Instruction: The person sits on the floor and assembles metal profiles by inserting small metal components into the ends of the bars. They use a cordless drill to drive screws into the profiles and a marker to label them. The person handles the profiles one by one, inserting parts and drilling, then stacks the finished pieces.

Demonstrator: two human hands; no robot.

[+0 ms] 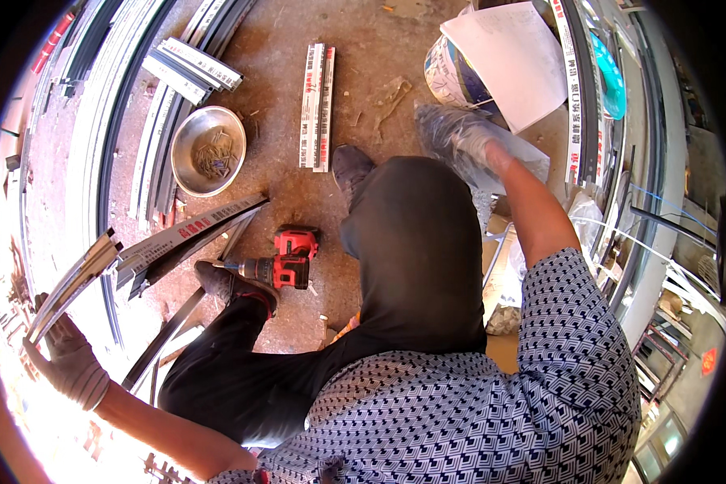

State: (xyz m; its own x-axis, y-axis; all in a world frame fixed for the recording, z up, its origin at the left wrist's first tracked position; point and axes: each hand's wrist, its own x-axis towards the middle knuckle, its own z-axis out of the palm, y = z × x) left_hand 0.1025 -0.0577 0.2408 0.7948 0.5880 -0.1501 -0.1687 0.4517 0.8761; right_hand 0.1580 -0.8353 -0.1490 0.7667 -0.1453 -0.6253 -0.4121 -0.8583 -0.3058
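At the far left my left hand (71, 367), in a pale work glove, is closed round the end of a short metal profile (74, 282). The strip slants up toward a longer white-filmed profile (187, 235) that lies beside my foot. Out to the upper right, my gloved right hand (476, 148) is at a clear plastic bag (442, 133). Crumpled film covers its fingers, so their grip and anything in them are hidden. A red cordless drill (292, 256) rests on the floor by my left shoe, its bit pointing left.
A steel bowl (208, 179) holds many small screws or similar fasteners. Two short profiles (317, 109) lie ahead of my feet. More profiles (192, 68) are stacked at the upper left. A printed bucket (452, 73) with a white sheet (504, 60) over it stands near the bag.
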